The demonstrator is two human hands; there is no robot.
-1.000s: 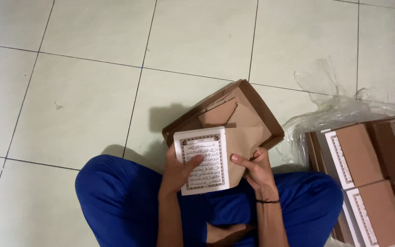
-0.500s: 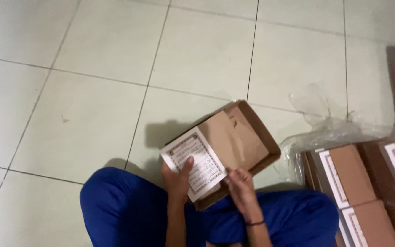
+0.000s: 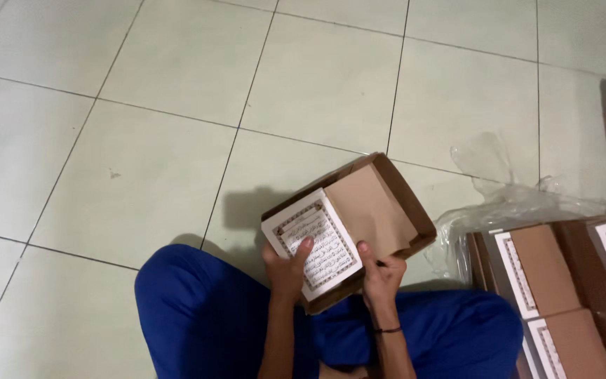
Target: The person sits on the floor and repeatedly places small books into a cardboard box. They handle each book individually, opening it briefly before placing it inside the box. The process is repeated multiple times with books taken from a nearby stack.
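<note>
The person sits cross-legged on the tiled floor [image 3: 177,140], in blue trousers [image 3: 205,309]. The left hand [image 3: 287,270] grasps the lower left edge of the white book [image 3: 311,242], with the thumb lying on its printed page. Just to the right, the right hand [image 3: 382,274] grips the near edge of the open brown box [image 3: 380,203], with the fingers closed on the cardboard. The book lies partly inside this box, against a brown paper sheet [image 3: 369,210], so I judge the packing is half done: the book is in, the box is not yet closed. Further right of the right hand, clear plastic wrap [image 3: 513,203] lies beside packed boxes [image 3: 562,281], each with a similar book inside.
</note>
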